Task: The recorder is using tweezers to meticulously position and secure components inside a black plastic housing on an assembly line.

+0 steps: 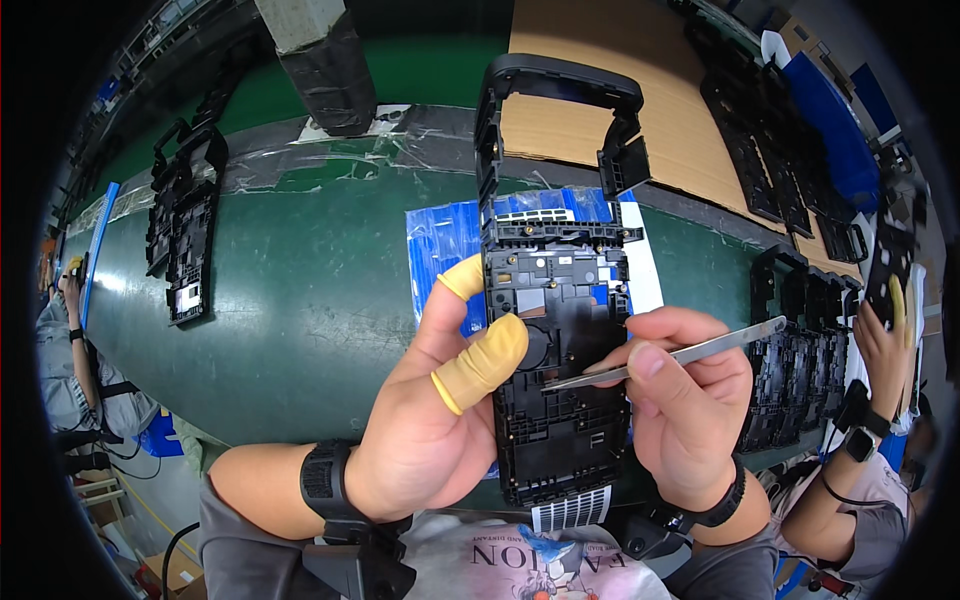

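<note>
A black plastic housing frame (560,430), long and with an open loop at its far end, is held up in front of me. My left hand (425,420) grips it along its left edge. Yellow finger cots cover the thumb and a finger of that hand, the thumb lying over the frame's face. Between the thumb and fingers of my right hand (690,400) are metal tweezers (700,350). Their tips point left and reach the middle of the frame; whether they pinch anything is too small to tell.
Below the frame lies a blue corrugated sheet (430,240) on the green table (320,270). More black housings (190,230) rest at the left, and several others (790,370) at the right. Cardboard (670,130) covers the far right. Co-workers' hands (885,340) show at both sides.
</note>
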A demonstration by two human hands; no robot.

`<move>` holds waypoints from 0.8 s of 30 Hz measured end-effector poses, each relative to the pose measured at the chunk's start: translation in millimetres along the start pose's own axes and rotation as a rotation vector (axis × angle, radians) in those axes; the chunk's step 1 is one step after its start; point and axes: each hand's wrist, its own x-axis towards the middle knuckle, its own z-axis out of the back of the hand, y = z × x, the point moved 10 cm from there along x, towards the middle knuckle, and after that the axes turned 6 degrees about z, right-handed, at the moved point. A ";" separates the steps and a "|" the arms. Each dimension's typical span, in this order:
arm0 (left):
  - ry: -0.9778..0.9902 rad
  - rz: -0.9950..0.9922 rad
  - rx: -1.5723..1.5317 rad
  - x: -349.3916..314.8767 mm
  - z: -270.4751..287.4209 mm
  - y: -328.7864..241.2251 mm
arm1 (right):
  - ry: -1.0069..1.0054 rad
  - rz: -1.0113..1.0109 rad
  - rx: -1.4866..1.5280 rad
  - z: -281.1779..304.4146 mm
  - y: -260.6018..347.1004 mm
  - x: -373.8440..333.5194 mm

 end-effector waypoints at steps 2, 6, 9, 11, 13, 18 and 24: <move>-0.016 -0.004 -0.006 -1.1 0.6 -0.1 | 0.002 -0.003 -0.005 -0.6 0.1 -0.5; -0.020 -0.001 -0.027 -2.4 0.7 0.1 | 0.026 0.019 -0.046 -1.6 2.4 -1.6; -0.008 -0.010 -0.021 -1.1 -0.2 -1.2 | -0.011 0.041 -0.075 0.0 3.9 -0.6; 0.007 0.007 -0.027 0.7 1.1 -0.2 | -0.032 0.016 0.014 8.0 1.7 3.5; 0.038 0.012 -0.098 1.6 -1.0 -2.6 | -0.096 0.044 0.099 18.7 9.1 9.4; 0.043 -0.049 0.148 18.2 8.3 -7.7 | -0.166 0.250 0.099 46.5 49.7 16.6; -0.165 -0.245 0.531 133.0 5.4 -132.2 | -0.254 0.376 0.096 80.8 80.7 12.1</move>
